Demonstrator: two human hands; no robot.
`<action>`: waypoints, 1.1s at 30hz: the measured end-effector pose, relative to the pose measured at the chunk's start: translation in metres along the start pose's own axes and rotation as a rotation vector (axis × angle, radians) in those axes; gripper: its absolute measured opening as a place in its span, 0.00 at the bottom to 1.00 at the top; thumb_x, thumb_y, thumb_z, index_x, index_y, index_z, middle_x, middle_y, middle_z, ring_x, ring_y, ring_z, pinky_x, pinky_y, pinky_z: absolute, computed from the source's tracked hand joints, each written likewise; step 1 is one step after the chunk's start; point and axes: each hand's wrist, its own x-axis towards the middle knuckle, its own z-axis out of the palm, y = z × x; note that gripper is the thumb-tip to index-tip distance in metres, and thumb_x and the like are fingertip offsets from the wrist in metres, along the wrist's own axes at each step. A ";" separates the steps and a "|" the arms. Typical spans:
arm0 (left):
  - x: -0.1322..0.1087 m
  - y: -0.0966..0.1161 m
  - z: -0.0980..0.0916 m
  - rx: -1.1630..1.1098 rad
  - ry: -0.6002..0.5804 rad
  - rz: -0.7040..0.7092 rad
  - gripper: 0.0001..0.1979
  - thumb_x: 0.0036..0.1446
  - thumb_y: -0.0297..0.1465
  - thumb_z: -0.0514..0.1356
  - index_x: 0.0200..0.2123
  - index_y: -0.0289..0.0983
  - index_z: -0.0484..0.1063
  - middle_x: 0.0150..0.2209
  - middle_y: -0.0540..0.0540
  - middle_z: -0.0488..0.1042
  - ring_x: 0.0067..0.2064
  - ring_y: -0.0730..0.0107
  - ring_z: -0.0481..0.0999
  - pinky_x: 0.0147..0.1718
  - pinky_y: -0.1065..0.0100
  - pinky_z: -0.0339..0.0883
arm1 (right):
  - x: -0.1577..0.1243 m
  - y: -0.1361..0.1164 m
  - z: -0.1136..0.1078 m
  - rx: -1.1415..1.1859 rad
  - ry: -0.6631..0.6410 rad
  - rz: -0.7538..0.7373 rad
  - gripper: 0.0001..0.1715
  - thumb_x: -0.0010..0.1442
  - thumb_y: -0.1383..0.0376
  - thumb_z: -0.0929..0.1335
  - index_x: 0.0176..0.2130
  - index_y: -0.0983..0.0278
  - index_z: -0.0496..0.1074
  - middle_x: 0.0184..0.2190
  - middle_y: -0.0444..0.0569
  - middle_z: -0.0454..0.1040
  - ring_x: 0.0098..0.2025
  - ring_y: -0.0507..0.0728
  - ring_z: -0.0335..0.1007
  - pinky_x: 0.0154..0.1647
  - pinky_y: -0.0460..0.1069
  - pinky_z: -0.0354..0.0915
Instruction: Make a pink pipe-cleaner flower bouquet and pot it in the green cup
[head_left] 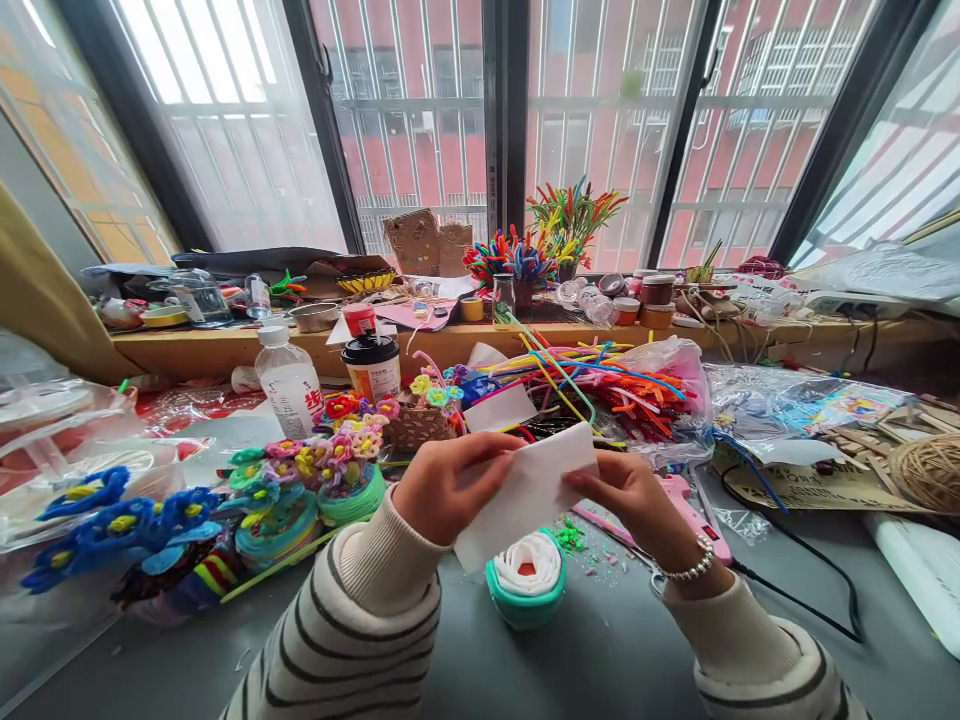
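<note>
A sheet of white paper [525, 492] is held up between my two hands, above the table. My left hand [454, 485] grips its left side with thumb and fingers closed. On the right side, my right hand [630, 490] pinches the paper's edge; a beaded bracelet circles that wrist. Just below the paper stands a small green pot [527, 605] with a white rolled lining [517, 568] around a reddish centre. Green crumbs [571, 537] lie beside the pot, and a pink glue gun [697, 520] lies to the right of my right hand.
Pipe-cleaner flower pots [277, 525] and blue flowers [120, 520] crowd the left. A plastic bottle [289, 385] and a black-lidded cup [373, 368] stand behind them. Loose pipe cleaners [637, 390] lie in a bag beyond my hands. At right are a cable [840, 575] and twine ball [930, 472].
</note>
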 end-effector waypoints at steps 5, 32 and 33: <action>-0.015 -0.037 0.024 -0.613 0.216 -0.365 0.19 0.40 0.42 0.58 0.30 0.32 0.72 0.23 0.47 0.73 0.27 0.67 0.71 0.24 0.69 0.67 | 0.002 0.020 0.001 0.260 0.274 0.038 0.15 0.46 0.60 0.67 0.35 0.64 0.71 0.30 0.46 0.74 0.33 0.55 0.67 0.35 0.49 0.63; -0.027 -0.072 0.043 -0.730 0.413 -0.276 0.05 0.44 0.31 0.55 0.23 0.34 0.67 0.21 0.53 0.66 0.18 0.78 0.66 0.18 0.74 0.60 | -0.007 0.027 -0.011 0.184 0.176 0.044 0.07 0.52 0.63 0.62 0.28 0.62 0.67 0.26 0.41 0.63 0.24 0.46 0.57 0.23 0.40 0.59; -0.027 -0.073 0.044 -0.727 0.402 -0.279 0.08 0.46 0.33 0.54 0.25 0.34 0.67 0.23 0.52 0.67 0.20 0.76 0.67 0.19 0.73 0.61 | -0.007 0.027 -0.011 0.164 0.180 0.038 0.07 0.52 0.64 0.62 0.28 0.62 0.67 0.25 0.40 0.63 0.24 0.46 0.57 0.23 0.40 0.58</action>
